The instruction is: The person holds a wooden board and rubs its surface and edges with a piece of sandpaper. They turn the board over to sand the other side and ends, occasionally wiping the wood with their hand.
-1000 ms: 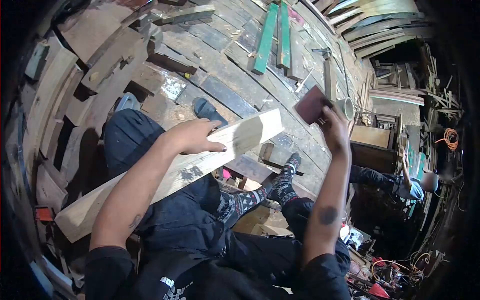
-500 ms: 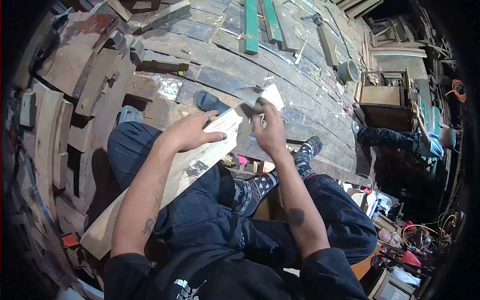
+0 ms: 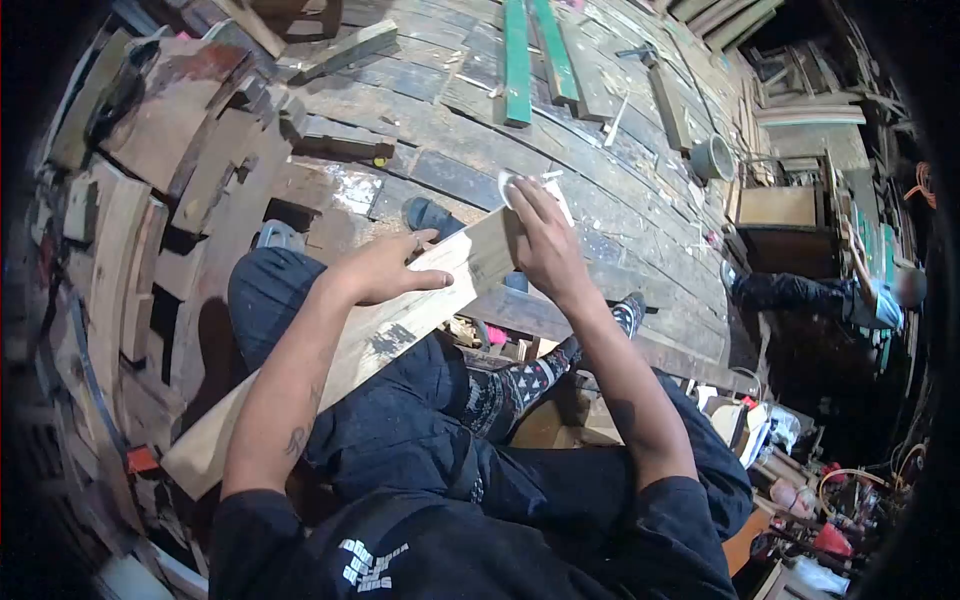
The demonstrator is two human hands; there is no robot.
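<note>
A long pale wooden board [image 3: 385, 325] lies slanted across my lap, its far end pointing up and right. It has a dark stained patch and a shaded stretch near the far end. My left hand [image 3: 385, 268] grips the board around its upper edge, with the thumb on the face. My right hand [image 3: 545, 235] is at the far end, fingers bent over a thin pale sheet-like piece [image 3: 506, 190] pressed against the board. Most of that piece is hidden under the fingers, and its exact kind cannot be told.
Green-painted planks [image 3: 517, 65] and a grey bucket [image 3: 713, 158] rest on the plank floor [image 3: 450, 130]. Stacked timber [image 3: 120, 260] stands at left. Another person [image 3: 870, 300] is at far right, near a wooden cabinet [image 3: 785, 230]. Mixed clutter [image 3: 830, 490] lies at lower right.
My right hand has moved slightly up along the board's end, and its fingers now lie over the thin piece. My left hand keeps its hold. The whole view has shifted a little.
</note>
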